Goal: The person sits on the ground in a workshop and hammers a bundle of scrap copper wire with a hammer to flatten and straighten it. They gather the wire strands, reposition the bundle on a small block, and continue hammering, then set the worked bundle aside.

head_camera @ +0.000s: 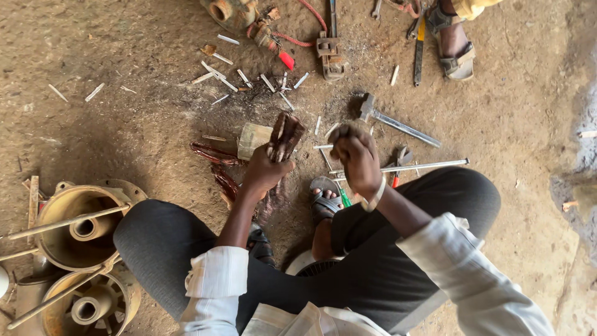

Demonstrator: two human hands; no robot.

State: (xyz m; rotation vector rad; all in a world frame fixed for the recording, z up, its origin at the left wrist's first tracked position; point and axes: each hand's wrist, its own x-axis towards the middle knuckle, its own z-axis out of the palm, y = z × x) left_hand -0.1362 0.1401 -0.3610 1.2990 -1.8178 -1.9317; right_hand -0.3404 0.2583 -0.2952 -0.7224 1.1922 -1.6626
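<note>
My left hand (264,169) grips a bundle of reddish-brown copper winding wire (285,135) and holds it upright above a small wooden block (254,138) on the dirt floor. To its right, my right hand (356,155) is closed in a fist around something small and dark; I cannot tell what it is. A thin metal rod (429,165) lies just beyond that hand. More copper wire (214,154) trails on the ground left of the block. I sit cross-legged in dark trousers and sandals.
A hammer (388,119) lies ahead, with pliers (400,158), a pipe wrench (331,53), a screwdriver (420,53) and several white slivers (219,74) scattered around. Two metal motor housings (81,227) with rods stand at left. Another person's sandalled foot (455,43) is at the top.
</note>
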